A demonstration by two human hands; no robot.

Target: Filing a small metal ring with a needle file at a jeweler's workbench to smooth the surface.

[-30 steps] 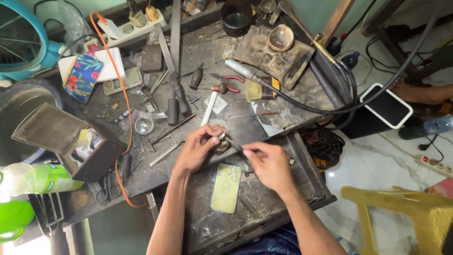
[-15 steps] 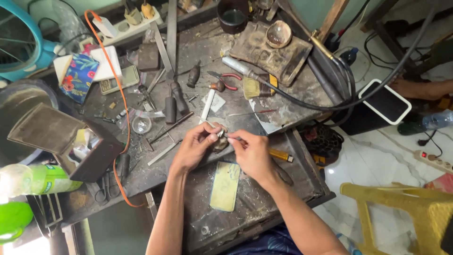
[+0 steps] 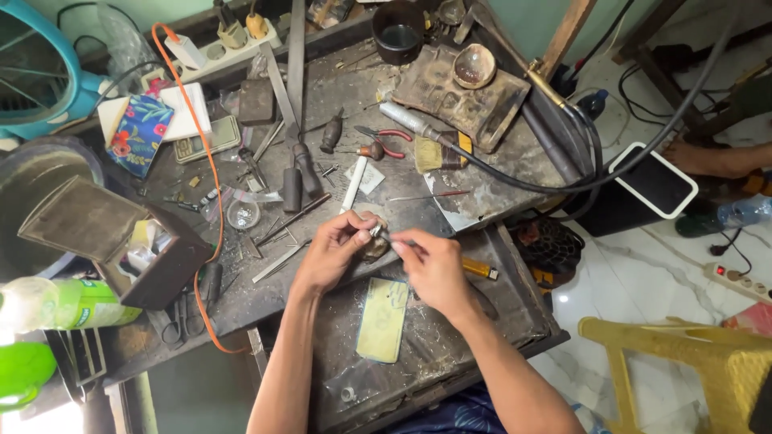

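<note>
- The left hand (image 3: pixel 334 253) is closed in a pinch around a small metal piece (image 3: pixel 375 231), which is held just above the middle of the tabletop (image 3: pixel 498 193), over a rounded brown wooden peg (image 3: pixel 375 247).
- The right hand (image 3: pixel 434 269) is closed as well, its fingertips gripping a thin tool (image 3: pixel 402 241) whose tip meets the small metal piece; what kind of tool it is cannot be told, because it is too small in this view.
- Both hands are touching at the fingertips, so the work looks to be mid-way: the piece is in hand and being worked on, not set down.
- The piece is too tiny to judge how much of it is finished; nothing completed lies clearly beside it.
- A flat yellowish plate (image 3: pixel 383 319) lies untouched in the open drawer (image 3: pixel 515 313) below the hands, near the front edge.
- A small yellow tool (image 3: pixel 479 268) lies just beside the right hand, in the drawer.
- Red-handled pliers (image 3: pixel 384 138), a brush (image 3: pixel 438 153) and a torch nozzle with its black hose (image 3: pixel 410 120) lie well apart toward the far edge, none in use.
- A small glass dish (image 3: pixel 242 214) sits to the left, near an orange cable (image 3: pixel 211 173).
</note>
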